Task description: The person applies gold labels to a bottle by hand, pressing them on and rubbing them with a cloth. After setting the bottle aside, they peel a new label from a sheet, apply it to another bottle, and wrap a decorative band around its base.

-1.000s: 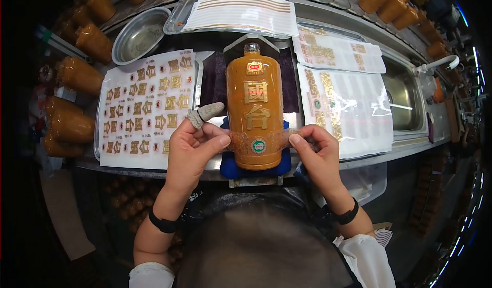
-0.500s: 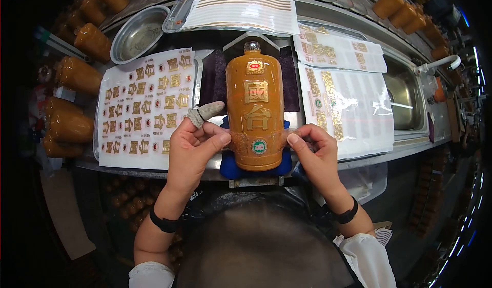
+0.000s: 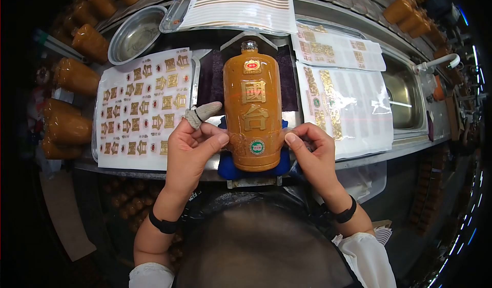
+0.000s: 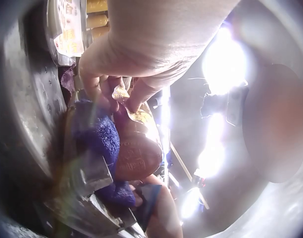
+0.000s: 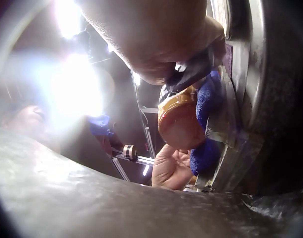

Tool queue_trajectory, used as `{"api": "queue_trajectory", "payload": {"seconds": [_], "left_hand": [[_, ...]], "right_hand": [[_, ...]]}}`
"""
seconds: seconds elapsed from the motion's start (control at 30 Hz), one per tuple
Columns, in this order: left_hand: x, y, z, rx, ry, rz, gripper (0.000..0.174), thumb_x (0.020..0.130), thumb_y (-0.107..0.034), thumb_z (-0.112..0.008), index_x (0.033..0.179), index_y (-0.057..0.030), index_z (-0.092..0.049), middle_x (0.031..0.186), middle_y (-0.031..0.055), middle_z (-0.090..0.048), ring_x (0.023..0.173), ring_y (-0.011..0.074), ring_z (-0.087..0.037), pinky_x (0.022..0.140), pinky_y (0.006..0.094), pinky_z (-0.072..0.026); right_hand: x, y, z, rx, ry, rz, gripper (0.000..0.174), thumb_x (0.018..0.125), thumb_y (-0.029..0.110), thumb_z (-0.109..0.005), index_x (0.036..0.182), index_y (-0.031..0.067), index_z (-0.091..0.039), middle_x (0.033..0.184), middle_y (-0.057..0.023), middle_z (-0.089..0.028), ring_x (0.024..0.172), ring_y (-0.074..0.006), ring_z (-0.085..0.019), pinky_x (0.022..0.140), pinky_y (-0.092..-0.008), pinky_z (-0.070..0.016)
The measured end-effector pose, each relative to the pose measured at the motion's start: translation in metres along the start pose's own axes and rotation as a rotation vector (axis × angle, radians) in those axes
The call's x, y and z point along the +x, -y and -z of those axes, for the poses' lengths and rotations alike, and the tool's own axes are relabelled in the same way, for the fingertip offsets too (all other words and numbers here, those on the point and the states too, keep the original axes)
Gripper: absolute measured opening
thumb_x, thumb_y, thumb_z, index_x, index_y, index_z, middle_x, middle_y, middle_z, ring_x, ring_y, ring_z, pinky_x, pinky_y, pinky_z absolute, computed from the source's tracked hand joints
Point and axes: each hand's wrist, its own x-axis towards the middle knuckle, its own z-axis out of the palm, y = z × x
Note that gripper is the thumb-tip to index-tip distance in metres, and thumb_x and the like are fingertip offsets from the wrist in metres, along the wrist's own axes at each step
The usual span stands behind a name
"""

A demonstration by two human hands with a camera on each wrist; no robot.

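A brown bottle (image 3: 252, 96) with raised gold characters lies on a blue cloth pad (image 3: 229, 167), its neck pointing away from me. Across its lower body runs a thin clear decal strip (image 3: 238, 143) with a round green emblem (image 3: 257, 146). My left hand (image 3: 190, 150) pinches the strip's left end between thumb and fingers; a grey cloth cover (image 3: 203, 115) sits on one of its fingers. On the other side, my right hand (image 3: 316, 152) pinches the right end, with the thumb tip close beside the bottle. The bottle's base (image 4: 139, 158) shows in the left wrist view.
A sheet of gold character decals (image 3: 146, 106) lies to the left, below a metal bowl (image 3: 134, 34). Behind the bottle is a metal tray (image 3: 171, 19) with white strips. More decal sheets (image 3: 353, 111) and a sink (image 3: 405, 93) are at right. Brown bottles (image 3: 77, 75) line the edges.
My right hand has come slightly closer to the bottle, and the strip's right end sits nearer its side. The bottles along the back have shifted right. Both hands keep pinching the strip.
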Motion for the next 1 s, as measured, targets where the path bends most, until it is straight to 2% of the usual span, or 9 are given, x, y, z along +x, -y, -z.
{"api": "queue_trajectory", "payload": {"seconds": [0.13,0.23,0.27,0.37,0.43,0.47,0.53,0.67,1.0], "left_hand": [[0.000,0.002,-0.001,-0.057,0.015,-0.004,0.050,0.088,0.002,-0.067,0.136,0.0010,-0.050,0.096,0.0056,-0.068,0.089,0.0107,-0.065,0.085,0.0261,-0.0530],[0.000,0.007,0.003,-0.034,-0.065,-0.051,0.051,0.089,0.002,-0.066,0.137,0.0009,-0.049,0.111,0.0081,-0.066,0.096,0.0105,-0.064,0.088,0.0255,-0.0514],[-0.001,0.005,0.003,-0.003,-0.083,-0.070,0.053,0.089,0.001,-0.067,0.139,0.0007,-0.048,0.118,0.0093,-0.063,0.102,0.0118,-0.062,0.092,0.0268,-0.0497],[-0.003,0.001,0.000,0.097,-0.067,-0.142,0.061,0.089,-0.004,-0.070,0.144,0.0004,-0.043,0.135,0.0126,-0.054,0.120,0.0163,-0.054,0.102,0.0310,-0.0434],[-0.003,0.005,-0.006,0.178,0.032,-0.229,0.068,0.088,-0.007,-0.072,0.147,0.0003,-0.038,0.143,0.0143,-0.048,0.132,0.0199,-0.046,0.109,0.0345,-0.0376],[-0.003,0.003,-0.010,0.207,0.088,-0.192,0.080,0.086,-0.012,-0.076,0.151,0.0016,-0.030,0.149,0.0162,-0.041,0.141,0.0241,-0.037,0.115,0.0375,-0.0294],[-0.003,0.006,-0.020,0.181,0.110,-0.216,0.084,0.086,-0.012,-0.076,0.152,0.0028,-0.026,0.151,0.0167,-0.039,0.142,0.0248,-0.036,0.116,0.0378,-0.0289],[-0.001,0.007,-0.024,0.205,0.135,-0.234,0.089,0.085,-0.013,-0.077,0.153,0.0049,-0.021,0.154,0.0177,-0.035,0.144,0.0256,-0.033,0.117,0.0382,-0.0263],[-0.002,0.009,-0.025,0.170,0.131,-0.217,0.087,0.087,-0.011,-0.075,0.153,0.0058,-0.021,0.155,0.0188,-0.033,0.144,0.0260,-0.032,0.118,0.0382,-0.0249]], "right_hand": [[0.001,-0.006,0.002,0.010,0.010,0.023,0.013,0.095,0.010,-0.063,0.103,-0.0007,-0.065,0.093,-0.0017,-0.065,0.079,-0.0026,-0.055,0.070,-0.0197,-0.0449],[-0.004,0.002,0.005,0.081,-0.126,-0.016,0.021,0.095,0.007,-0.060,0.114,-0.0016,-0.059,0.107,-0.0050,-0.062,0.081,-0.0038,-0.057,0.072,-0.0194,-0.0462],[-0.003,-0.002,0.007,0.044,-0.168,0.058,0.027,0.095,0.006,-0.058,0.121,-0.0020,-0.054,0.115,-0.0070,-0.057,0.082,-0.0051,-0.058,0.072,-0.0190,-0.0472],[-0.009,0.012,0.009,-0.028,-0.245,0.139,0.026,0.096,0.006,-0.058,0.120,-0.0022,-0.055,0.116,-0.0080,-0.057,0.081,-0.0062,-0.059,0.071,-0.0196,-0.0485],[-0.005,0.019,0.004,-0.036,-0.158,0.109,0.034,0.092,0.010,-0.065,0.122,-0.0020,-0.055,0.120,-0.0090,-0.057,0.077,-0.0060,-0.059,0.067,-0.0192,-0.0479],[-0.001,0.020,0.000,-0.034,-0.098,0.096,0.036,0.091,0.011,-0.068,0.122,-0.0020,-0.055,0.120,-0.0092,-0.057,0.075,-0.0055,-0.058,0.066,-0.0189,-0.0476],[0.002,0.019,-0.005,0.018,0.022,0.026,0.049,0.086,0.016,-0.076,0.125,-0.0021,-0.053,0.122,-0.0094,-0.057,0.068,-0.0033,-0.054,0.060,-0.0173,-0.0450],[0.006,0.008,-0.014,0.073,0.058,0.023,0.054,0.086,0.019,-0.077,0.128,-0.0024,-0.049,0.125,-0.0107,-0.056,0.065,-0.0022,-0.053,0.057,-0.0165,-0.0435],[0.008,0.005,-0.015,0.116,0.053,0.021,0.052,0.087,0.020,-0.076,0.126,-0.0030,-0.049,0.124,-0.0110,-0.056,0.065,-0.0020,-0.054,0.057,-0.0161,-0.0431]]}}
